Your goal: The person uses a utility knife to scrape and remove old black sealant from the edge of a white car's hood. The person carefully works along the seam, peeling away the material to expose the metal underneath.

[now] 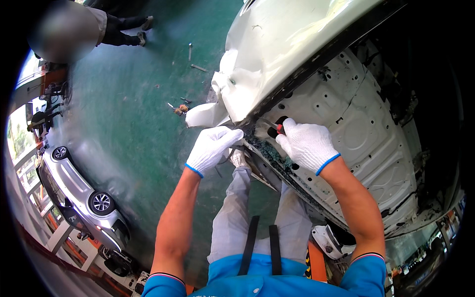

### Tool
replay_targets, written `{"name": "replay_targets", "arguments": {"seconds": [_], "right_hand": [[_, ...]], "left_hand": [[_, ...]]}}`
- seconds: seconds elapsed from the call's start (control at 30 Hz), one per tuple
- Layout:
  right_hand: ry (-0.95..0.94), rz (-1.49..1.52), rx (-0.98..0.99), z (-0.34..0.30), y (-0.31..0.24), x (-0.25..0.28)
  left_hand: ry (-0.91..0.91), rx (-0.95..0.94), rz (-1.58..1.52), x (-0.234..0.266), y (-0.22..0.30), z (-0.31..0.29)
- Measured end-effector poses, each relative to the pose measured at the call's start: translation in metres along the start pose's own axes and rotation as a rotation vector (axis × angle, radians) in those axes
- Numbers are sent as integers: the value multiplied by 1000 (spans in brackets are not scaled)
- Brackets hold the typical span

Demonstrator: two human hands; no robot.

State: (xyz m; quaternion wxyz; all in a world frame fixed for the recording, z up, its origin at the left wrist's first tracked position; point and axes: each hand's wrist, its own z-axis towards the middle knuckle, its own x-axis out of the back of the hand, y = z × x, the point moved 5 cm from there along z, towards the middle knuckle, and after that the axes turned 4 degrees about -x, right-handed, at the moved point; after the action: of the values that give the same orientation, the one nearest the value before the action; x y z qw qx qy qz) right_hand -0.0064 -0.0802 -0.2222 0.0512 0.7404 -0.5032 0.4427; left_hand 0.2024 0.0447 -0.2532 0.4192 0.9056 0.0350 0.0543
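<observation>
From the head camera I look down along my own grey trouser legs (pixel 237 218) and blue shirt (pixel 277 282) at a white car body (pixel 282 44) tipped on its side, its perforated white inner panel (pixel 356 128) filling the frame from twelve o'clock round to four. My right hand (pixel 308 144), in a white knit glove with a blue cuff, sits just right of centre, closed around a screwdriver with a red and black handle (pixel 277 127); only a short piece of handle shows at ten o'clock from the glove, lying against the dark seam (pixel 277 163) where outer skin meets inner panel. The tip I cannot make out. My left hand (pixel 213 147), gloved the same, is at nine o'clock from the right one, fingers curled and pressed against the crumpled lower edge of the white sheet metal (pixel 208 114); whether it actually clasps anything there I cannot tell. The two hands are near each other but apart, with the seam between them. On the green floor (pixel 133 109), at eleven o'clock from my left hand, lie a few small loose tools (pixel 179 107), and further off near twelve two more metal pieces (pixel 194 57). A silver car (pixel 81 198) stands at eight o'clock. Another person's dark-clad legs (pixel 123 27) show at the top left.
</observation>
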Motion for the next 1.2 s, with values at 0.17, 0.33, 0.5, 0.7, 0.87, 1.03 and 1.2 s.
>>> {"name": "replay_targets", "arguments": {"seconds": [0.17, 0.33, 0.5, 0.7, 0.87, 1.03, 1.2], "right_hand": [[-27, 15, -63, 6, -8, -13], [73, 9, -59, 4, -12, -25], [109, -38, -10, 2, -10, -30], [184, -38, -24, 8, -10, -31], [155, -71, -23, 4, -8, -34], [68, -95, -60, 2, -14, -25], [90, -41, -85, 4, -20, -36]], "left_hand": [[-1, 23, -19, -3, 3, -1], [1, 46, -5, -2, 1, -6], [26, -2, 5, -1, -2, -10], [19, 119, 3, -10, -2, -12], [34, 142, 4, 1, -7, -18], [22, 198, 8, -1, -1, -19], [41, 58, 41, -4, 0, -16]]}}
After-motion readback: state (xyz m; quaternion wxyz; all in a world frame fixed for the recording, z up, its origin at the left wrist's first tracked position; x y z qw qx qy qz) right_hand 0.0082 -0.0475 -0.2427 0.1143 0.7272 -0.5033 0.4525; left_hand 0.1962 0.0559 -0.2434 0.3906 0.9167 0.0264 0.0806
